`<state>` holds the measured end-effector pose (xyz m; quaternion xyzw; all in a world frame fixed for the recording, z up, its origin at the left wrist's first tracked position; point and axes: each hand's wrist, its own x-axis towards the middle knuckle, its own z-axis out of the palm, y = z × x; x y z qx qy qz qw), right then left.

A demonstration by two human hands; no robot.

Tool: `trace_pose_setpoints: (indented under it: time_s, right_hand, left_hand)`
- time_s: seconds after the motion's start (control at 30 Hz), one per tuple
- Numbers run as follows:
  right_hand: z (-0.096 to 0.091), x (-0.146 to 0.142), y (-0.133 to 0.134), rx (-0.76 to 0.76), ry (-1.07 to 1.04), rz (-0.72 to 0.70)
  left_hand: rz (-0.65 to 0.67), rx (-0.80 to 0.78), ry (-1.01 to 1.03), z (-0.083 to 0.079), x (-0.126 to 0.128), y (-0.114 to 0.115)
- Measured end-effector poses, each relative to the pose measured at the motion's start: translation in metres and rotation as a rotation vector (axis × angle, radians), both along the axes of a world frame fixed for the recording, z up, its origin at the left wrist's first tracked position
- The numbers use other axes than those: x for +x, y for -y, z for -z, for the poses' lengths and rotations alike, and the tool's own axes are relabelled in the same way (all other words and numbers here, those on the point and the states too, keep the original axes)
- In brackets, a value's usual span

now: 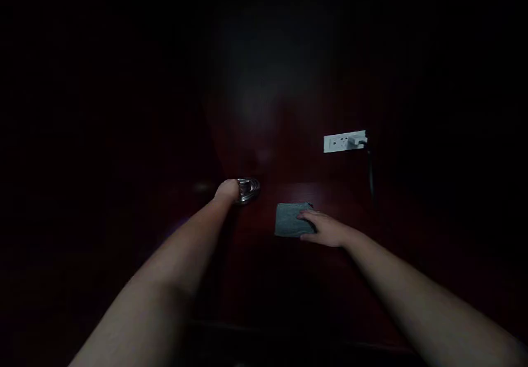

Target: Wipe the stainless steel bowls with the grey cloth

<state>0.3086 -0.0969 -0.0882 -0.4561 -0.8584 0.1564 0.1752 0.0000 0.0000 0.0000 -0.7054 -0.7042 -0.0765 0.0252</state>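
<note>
My left hand (227, 190) is closed on the left side of a shiny, silvery, rounded object (254, 191) with ring-like edges; the dim light hides its exact kind. A folded grey-green cloth (289, 219) lies flat on the dark red surface. On its right edge rests my right hand (325, 229), the fingers stretched over the cloth and the thumb apart near the lower edge.
A white socket strip (336, 143) stands out behind and to the right of the cloth. A pale plug (355, 140) sits in its right end, and a dark cord (370, 174) hangs down from it. Deep shadow covers the surroundings.
</note>
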Motion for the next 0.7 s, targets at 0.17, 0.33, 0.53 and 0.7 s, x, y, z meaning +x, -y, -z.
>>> trace_pose_setpoints:
  time_s: [0.17, 0.33, 0.53, 0.7]
  right_hand:
    - [0.004, 0.001, -0.002, 0.008, -0.020, 0.006]
    - [0.008, 0.002, -0.009, 0.023, -0.066, 0.027]
    - [0.004, -0.002, -0.010, 0.046, -0.161, 0.040]
    - [-0.001, -0.001, -0.006, 0.026, -0.320, 0.166]
  left_hand:
    - [0.027, 0.165, 0.049, -0.002, 0.006, 0.005]
    - [0.068, 0.355, 0.152, -0.009, 0.022, 0.027]
    - [0.171, 0.544, 0.528, 0.010, 0.057, 0.085]
    - [0.265, 0.572, 0.879, 0.043, 0.082, 0.112]
